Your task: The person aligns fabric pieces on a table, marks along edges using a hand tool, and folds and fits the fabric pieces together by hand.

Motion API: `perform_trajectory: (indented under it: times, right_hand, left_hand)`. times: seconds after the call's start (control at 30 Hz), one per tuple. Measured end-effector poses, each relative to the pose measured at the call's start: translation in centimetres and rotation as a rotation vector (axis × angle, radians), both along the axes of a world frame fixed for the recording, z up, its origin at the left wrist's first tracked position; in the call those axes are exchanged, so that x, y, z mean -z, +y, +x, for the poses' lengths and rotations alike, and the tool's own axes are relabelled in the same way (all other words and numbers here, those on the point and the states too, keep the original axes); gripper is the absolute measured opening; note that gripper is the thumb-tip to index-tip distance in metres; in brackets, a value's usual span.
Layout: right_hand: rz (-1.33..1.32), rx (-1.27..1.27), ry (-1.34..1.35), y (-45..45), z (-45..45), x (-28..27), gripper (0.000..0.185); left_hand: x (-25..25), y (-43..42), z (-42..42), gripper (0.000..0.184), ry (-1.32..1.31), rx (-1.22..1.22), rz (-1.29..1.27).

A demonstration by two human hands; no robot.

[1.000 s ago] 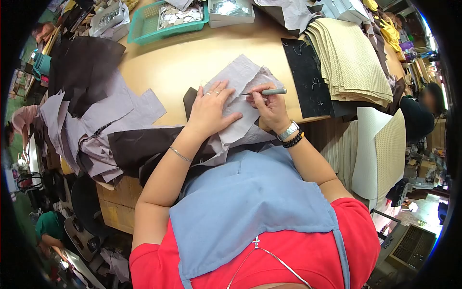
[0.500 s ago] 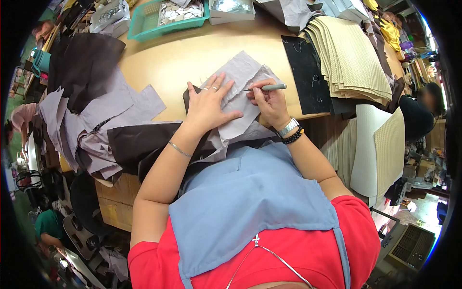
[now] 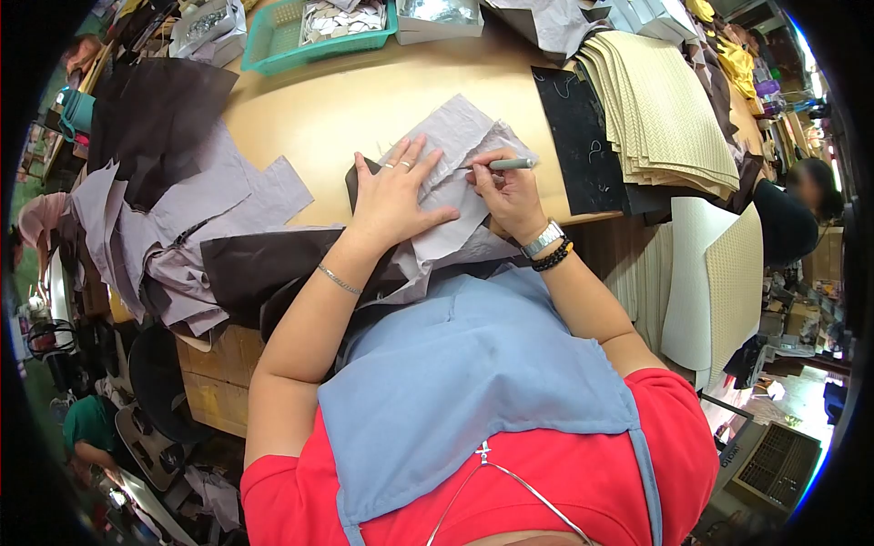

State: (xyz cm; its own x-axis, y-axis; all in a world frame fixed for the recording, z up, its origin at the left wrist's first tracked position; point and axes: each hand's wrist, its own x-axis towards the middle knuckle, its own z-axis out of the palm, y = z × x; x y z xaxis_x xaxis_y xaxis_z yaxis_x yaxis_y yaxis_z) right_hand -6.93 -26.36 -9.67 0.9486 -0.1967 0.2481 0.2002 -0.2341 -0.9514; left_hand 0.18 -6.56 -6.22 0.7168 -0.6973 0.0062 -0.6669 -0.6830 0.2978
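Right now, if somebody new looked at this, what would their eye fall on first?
Probably the blue apron over the red shirt, filling the lower middle. Just above, the left hand lies spread on wrinkled grey material, while the right hand holds a slim pen-like tool over it. Next might come the stack of cream woven-textured sheets at the table's right.

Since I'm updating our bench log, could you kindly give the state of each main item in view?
Left hand: spread on the lilac-grey fabric
Right hand: gripping a grey-handled tool
Lilac-grey fabric: creased, overlapping layers
Grey-handled tool: held near its tip
Teal basket: uncovered, containing pale pieces
Yellowish textured sheets: stacked, edges fanned
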Motion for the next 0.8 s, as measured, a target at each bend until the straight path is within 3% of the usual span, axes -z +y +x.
perform_trajectory:
  times: [0.23, 0.8]
  right_hand:
    - [0.221, 0.033, -0.022, 0.06, -0.14, 0.28, 0.01]
    - [0.059, 0.034, 0.011, 0.15, -0.06, -0.33, 0.009]
  left_hand:
    - [0.25, 0.08, 0.05, 0.093, -0.001, -0.003, -0.005]
    - [0.47, 0.09, 0.03, 0.093, -0.013, 0.0, -0.009]
